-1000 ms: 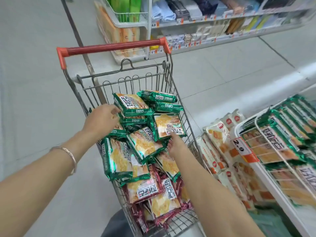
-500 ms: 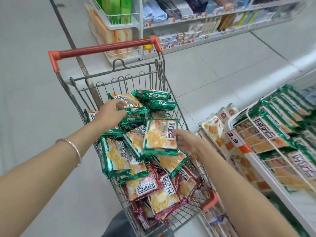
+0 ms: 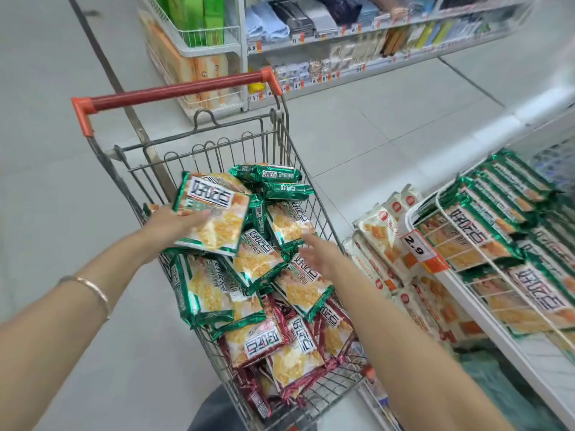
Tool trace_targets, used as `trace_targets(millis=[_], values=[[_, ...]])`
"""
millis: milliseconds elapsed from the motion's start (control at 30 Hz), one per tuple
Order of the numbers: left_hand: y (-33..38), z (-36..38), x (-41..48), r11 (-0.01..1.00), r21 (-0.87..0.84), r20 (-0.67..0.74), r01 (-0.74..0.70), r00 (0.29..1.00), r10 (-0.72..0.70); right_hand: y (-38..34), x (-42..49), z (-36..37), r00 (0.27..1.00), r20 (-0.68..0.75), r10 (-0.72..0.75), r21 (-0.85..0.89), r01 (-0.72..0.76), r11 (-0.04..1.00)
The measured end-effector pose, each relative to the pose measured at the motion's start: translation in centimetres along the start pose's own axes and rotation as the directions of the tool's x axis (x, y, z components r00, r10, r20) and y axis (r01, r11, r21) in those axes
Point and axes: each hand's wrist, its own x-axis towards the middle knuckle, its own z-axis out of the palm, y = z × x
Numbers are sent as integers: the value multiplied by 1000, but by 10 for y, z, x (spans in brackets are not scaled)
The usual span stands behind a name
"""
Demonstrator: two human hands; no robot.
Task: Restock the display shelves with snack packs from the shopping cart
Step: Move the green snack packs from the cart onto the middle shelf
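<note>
Above the shopping cart (image 3: 217, 150), the left hand (image 3: 174, 222) pinched 1 green snack pack (image 3: 214, 213), thumb on top, fingers beneath; the right hand (image 3: 320, 253) hovered empty, fingers spread, over the pile (image 3: 258, 265). So light a pinch could drop it. 0.5 s earlier the right hand held a pack, and the left only touched one.

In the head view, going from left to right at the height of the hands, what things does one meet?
The bracelet → left hand → green snack pack it holds → right hand → white-and-orange packs → price tag → shelved green packs.
</note>
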Motion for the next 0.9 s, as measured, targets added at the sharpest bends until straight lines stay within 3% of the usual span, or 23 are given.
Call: trace_targets(millis=[67, 133, 300, 433, 567, 733, 900], values=[[-12, -14, 5, 1000, -19, -82, 11, 997, -13, 35, 11, 16, 983, 5, 183, 7, -183, 983], [-20, -21, 4, 999, -30, -96, 21, 995, -24, 53, 15, 37, 967, 42, 253, 32, -254, 967], [-32, -21, 3, 996, -50, -100, 72, 992, -76, 55, 17, 70, 960, 63, 273, 213, -281, 936], [-31, -20, 4, 996, -56, -112, 71, 991, -76, 47, 22, 73, 955, 69, 289, 206, -297, 933], [-25, -22, 5, 994, -89, -128, 61, 989, -72, 30, 8, 54, 979, 107, 172, 168, -188, 968], [-13, -27, 3, 976, -185, -131, 119, 981, -144, -6, -35, -6, 995, 83, -49, 395, 12, 919], [23, 18, -7, 990, -94, 69, 103, 993, -96, -34, -73, -8, 974, 134, -181, 492, 93, 865]])
